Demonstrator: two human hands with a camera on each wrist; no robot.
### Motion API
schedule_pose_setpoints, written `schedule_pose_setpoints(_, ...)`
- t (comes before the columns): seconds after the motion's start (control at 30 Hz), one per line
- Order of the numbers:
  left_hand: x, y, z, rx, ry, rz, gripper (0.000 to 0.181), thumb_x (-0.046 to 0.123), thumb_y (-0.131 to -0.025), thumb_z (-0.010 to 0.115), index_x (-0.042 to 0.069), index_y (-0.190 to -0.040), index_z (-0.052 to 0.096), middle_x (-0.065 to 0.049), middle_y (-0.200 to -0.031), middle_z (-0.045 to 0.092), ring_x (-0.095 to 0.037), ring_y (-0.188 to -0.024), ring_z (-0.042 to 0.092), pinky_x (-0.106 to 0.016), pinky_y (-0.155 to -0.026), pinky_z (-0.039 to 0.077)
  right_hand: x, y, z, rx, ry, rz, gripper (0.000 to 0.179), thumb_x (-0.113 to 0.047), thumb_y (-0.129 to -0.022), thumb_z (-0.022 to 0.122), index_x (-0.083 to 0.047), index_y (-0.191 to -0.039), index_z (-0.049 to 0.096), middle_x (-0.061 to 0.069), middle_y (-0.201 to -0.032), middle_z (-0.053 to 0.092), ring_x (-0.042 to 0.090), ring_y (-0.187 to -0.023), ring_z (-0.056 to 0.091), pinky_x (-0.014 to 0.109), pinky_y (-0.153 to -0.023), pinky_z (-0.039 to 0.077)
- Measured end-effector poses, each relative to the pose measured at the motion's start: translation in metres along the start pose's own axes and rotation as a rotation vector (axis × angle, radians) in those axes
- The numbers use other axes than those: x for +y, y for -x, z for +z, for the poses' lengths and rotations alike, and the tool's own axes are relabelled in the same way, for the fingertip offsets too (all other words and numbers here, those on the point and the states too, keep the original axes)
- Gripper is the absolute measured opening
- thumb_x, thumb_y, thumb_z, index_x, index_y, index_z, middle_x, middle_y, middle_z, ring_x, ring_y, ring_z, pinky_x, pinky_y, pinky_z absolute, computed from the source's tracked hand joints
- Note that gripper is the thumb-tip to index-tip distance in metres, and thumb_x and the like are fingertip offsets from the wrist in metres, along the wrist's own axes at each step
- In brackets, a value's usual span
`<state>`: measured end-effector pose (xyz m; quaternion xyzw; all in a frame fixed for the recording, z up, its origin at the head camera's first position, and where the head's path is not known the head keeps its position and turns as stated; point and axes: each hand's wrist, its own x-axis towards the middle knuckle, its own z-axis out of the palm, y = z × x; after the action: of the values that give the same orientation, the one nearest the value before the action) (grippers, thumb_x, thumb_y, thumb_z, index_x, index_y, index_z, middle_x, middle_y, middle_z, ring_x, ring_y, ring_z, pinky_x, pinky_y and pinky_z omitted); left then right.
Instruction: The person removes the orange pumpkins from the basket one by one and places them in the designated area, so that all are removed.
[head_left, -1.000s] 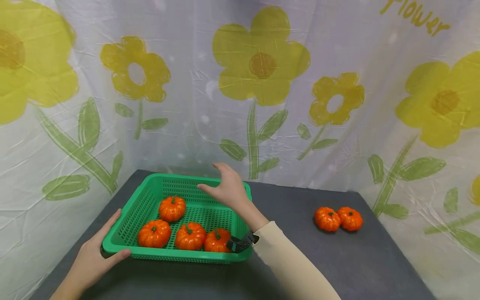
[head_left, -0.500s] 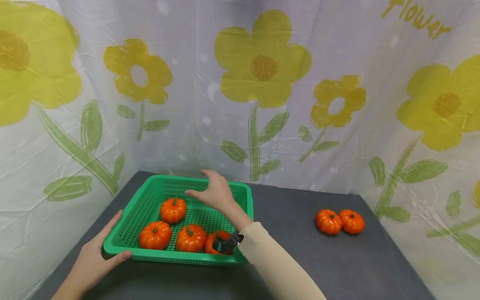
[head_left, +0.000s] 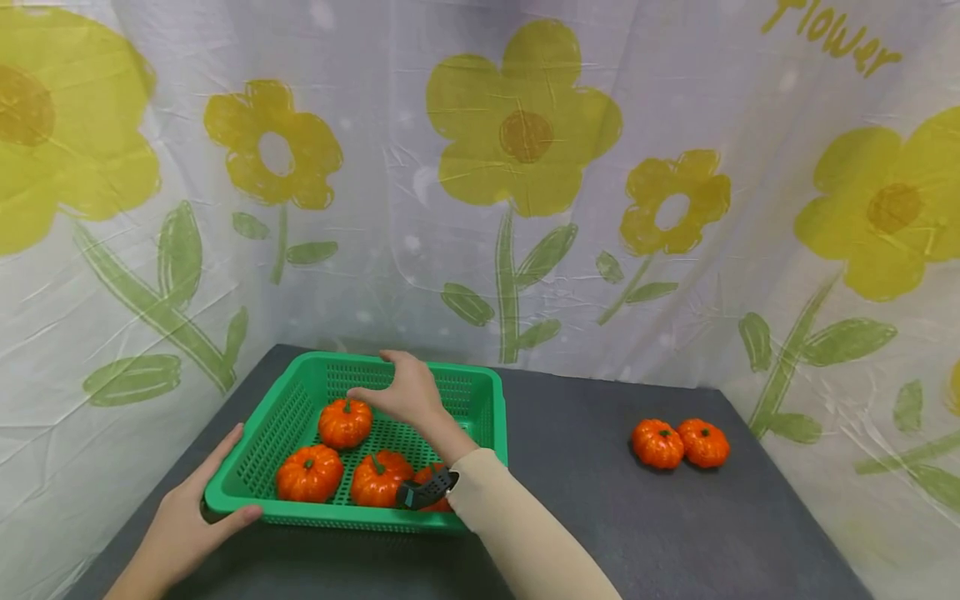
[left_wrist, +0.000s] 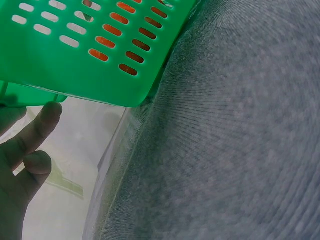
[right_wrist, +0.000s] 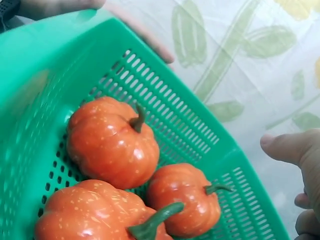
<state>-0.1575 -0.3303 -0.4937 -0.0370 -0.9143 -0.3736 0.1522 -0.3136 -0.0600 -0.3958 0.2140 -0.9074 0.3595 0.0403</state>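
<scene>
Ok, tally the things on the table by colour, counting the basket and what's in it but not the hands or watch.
Orange: 6 pumpkins, 4 inside the basket and 2 outside
Green: 1 basket
Total: 7

A bright green plastic basket stands on the tabletop, in the lower left of the head view. It is rectangular and slotted, its open top facing up and its smooth rim running all round. Four glossy, ribbed orange pumpkins with stubby green stems lie loose inside. One, stem up, sits farthest back, toward the left wall. Another rests near the front left corner, and a third lies by the front wall, near the basket's middle. The fourth is just right of that one, mostly hidden from me. Up close, three show pale yellow flecks on their skins and curved stems.
</scene>
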Motion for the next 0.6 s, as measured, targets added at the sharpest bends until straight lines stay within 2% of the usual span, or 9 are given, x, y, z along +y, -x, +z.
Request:
schedule_pose_setpoints(0.3, 0.002, 0.001, 0.001, 0.002, 0.008, 0.004, 0.107, 0.032, -0.090, 0.085, 0.035, -0.172, 0.016, -0.030, -0.163, 0.039, -0.061, -0.134, 0.048, -0.080, -0.089, 0.044, 0.004, -0.005, 0.017, -0.037, 0.017, 0.073, 0.078, -0.051, -0.087, 0.086, -0.014, -0.151, 0.061, 0.003, -0.149, 0.064, 0.026, -0.134, 0.061, 0.039, -0.104, 0.057)
schedule_pose_setpoints(0.53, -0.002, 0.001, 0.001, 0.012, 0.001, 0.000, 0.107, 0.031, -0.089, 0.085, 0.034, -0.172, 0.018, -0.026, -0.165, 0.037, -0.056, -0.132, 0.048, -0.077, -0.092, 0.045, 0.011, -0.007, 0.026, -0.197, 0.062, 0.047, 0.078, -0.051, -0.088, 0.085, -0.016, -0.152, 0.060, 0.001, -0.150, 0.062, 0.022, -0.135, 0.060, 0.036, -0.106, 0.055)
schedule_pose_setpoints(0.6, -0.003, 0.001, 0.001, 0.019, -0.004, 0.002, 0.106, 0.031, -0.090, 0.085, 0.035, -0.172, 0.018, -0.022, -0.166, 0.036, -0.050, -0.134, 0.048, -0.076, -0.092, 0.045, 0.012, -0.007, 0.029, -0.239, 0.094, 0.045, 0.078, -0.051, -0.088, 0.086, -0.016, -0.153, 0.059, -0.001, -0.150, 0.062, 0.021, -0.136, 0.059, 0.035, -0.107, 0.055)
